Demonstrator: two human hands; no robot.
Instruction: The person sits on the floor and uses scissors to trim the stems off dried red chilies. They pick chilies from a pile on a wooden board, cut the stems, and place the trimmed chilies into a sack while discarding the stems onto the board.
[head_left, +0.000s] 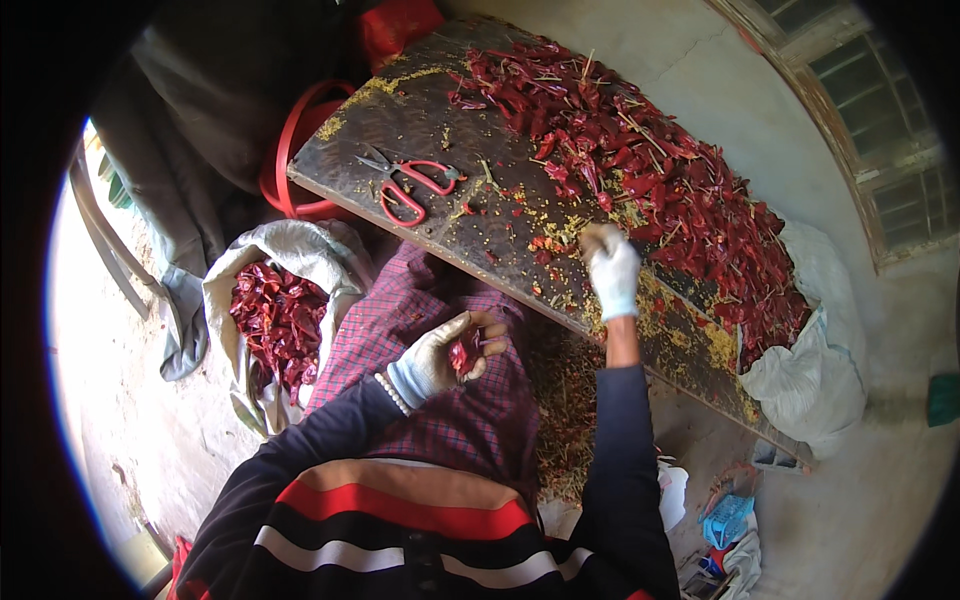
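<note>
My left hand (435, 356), in a whitish work glove, is above my lap with its fingers curled around dried red chili pepper pieces (466, 351). My right hand (611, 270), gloved too, is over the near part of the dark board (480, 247). Its fingers look curled but blurred, and whether anything is between them cannot be told. Just beyond that hand, a large heap of dried red chili peppers (645, 161) with stalks covers the far side of the board. Yellow seeds (559, 229) and red scraps lie scattered around the hand.
Red-handled scissors (409, 187) lie partly spread on the board's left. An open white woven sack (225, 300) holding dried chilies stands left of my knees. Behind it is a red plastic bucket (289, 142). Another white sack (814, 390) is at the board's right end. Chili debris (566, 420) covers the floor below.
</note>
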